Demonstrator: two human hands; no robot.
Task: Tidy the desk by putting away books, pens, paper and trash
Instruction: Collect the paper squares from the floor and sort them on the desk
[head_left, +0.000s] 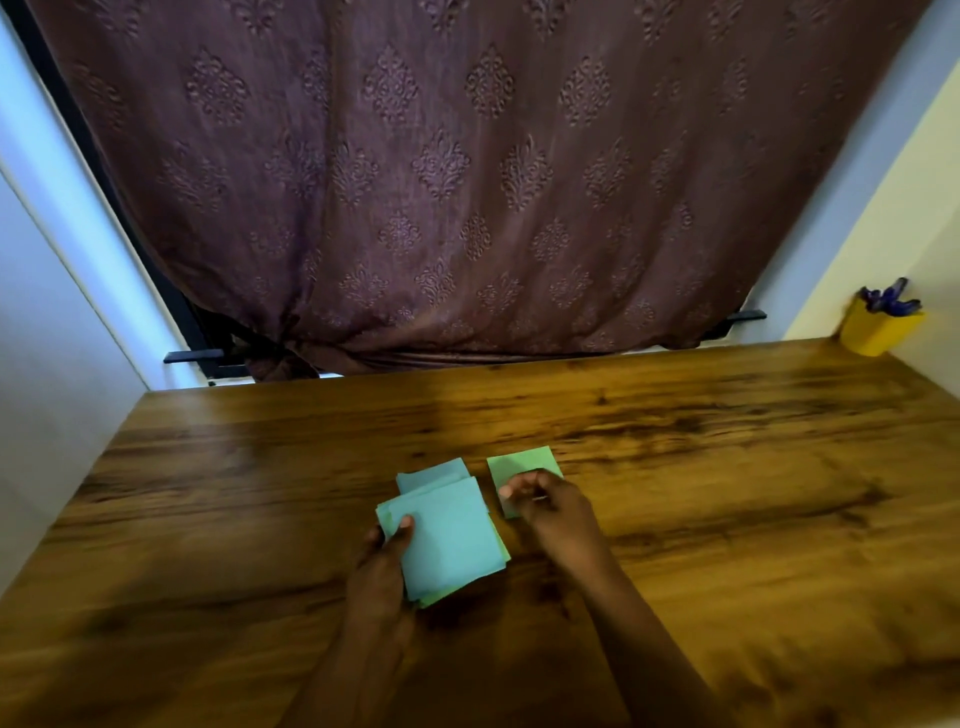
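Papers sit as a loose blue-and-green stack in the left hand. The thumb is clamped across the top sheet and the fingers are underneath, probably so the stack stays squared just above the tabletop while more is added. One green sheet lies flat just beside the stack. The right hand has its fingers curled onto the sheet's near edge and appears to pinch it, though blur softens the detail. A thin sheet lying flat needs an edge lifted first. In the far right corner, well apart, a yellow cup holds pens, so the pens look already sorted. Gathering paper seems to be the current step.
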